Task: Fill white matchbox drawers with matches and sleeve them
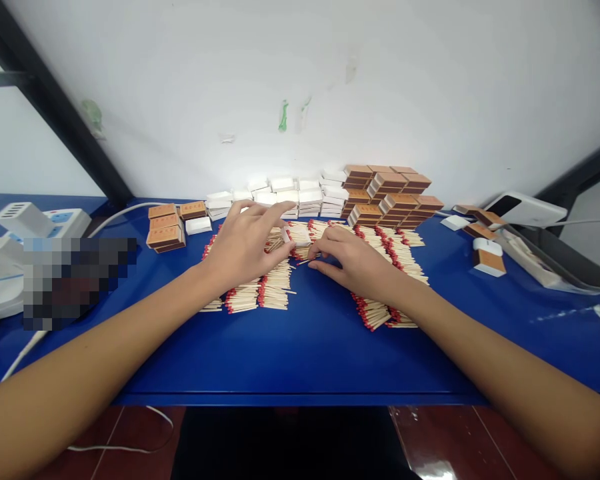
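In the head view, I had both hands over the middle of the blue table, among rows of red-headed matches. My left hand lay palm down on the left, its thumb and forefinger spread well apart, the forefinger raised. The thumb's tip was right by the left end of a small white tray, which sat in the middle, between my two hands; whether the thumb pressed on it I couldn't tell. Red heads showed at the tray's far edge, inside it or behind it.

My right hand was just to the right of the tray, fingers curled and the tips drawn close to the thumb. A loose match lay at those tips, but I couldn't tell whether I was gripping it.

Near my left wrist spread the left matches, partly under my hand; the right matches ran out beneath my right forearm, their heads mostly to the left.

On the far side, white trays stood stacked against the wall, with brown matchboxes piled to their right. A smaller group of brown boxes stood far left, a single white tray just beside it. On the right, a white case rested against another brown box.
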Action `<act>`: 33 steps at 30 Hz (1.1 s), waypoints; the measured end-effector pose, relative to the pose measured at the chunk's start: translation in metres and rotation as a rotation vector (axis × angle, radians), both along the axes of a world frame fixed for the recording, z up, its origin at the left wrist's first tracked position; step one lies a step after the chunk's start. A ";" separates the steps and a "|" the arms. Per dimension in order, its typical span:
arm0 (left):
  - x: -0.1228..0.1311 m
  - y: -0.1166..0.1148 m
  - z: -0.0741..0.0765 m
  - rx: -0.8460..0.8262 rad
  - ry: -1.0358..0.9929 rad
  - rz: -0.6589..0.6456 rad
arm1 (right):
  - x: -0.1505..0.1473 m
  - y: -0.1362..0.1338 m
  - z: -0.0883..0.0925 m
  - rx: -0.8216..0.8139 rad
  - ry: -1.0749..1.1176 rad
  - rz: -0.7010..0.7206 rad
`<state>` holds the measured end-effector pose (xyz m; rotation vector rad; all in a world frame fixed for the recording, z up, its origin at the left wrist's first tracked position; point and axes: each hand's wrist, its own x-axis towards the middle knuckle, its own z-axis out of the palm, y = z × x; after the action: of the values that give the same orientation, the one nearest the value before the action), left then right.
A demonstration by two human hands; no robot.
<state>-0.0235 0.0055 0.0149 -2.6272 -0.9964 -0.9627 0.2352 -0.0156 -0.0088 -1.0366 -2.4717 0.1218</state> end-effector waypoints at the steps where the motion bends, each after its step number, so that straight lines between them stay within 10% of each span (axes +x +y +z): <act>1: 0.000 0.000 0.000 0.001 0.001 0.003 | 0.000 0.000 0.000 -0.006 -0.002 0.006; 33: 0.001 -0.002 0.000 -0.035 0.023 -0.028 | 0.002 -0.002 0.011 -0.037 0.028 -0.009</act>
<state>-0.0230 0.0033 0.0150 -2.6817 -0.9829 -0.9272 0.2368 -0.0177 0.0022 -1.0535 -2.4479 0.1790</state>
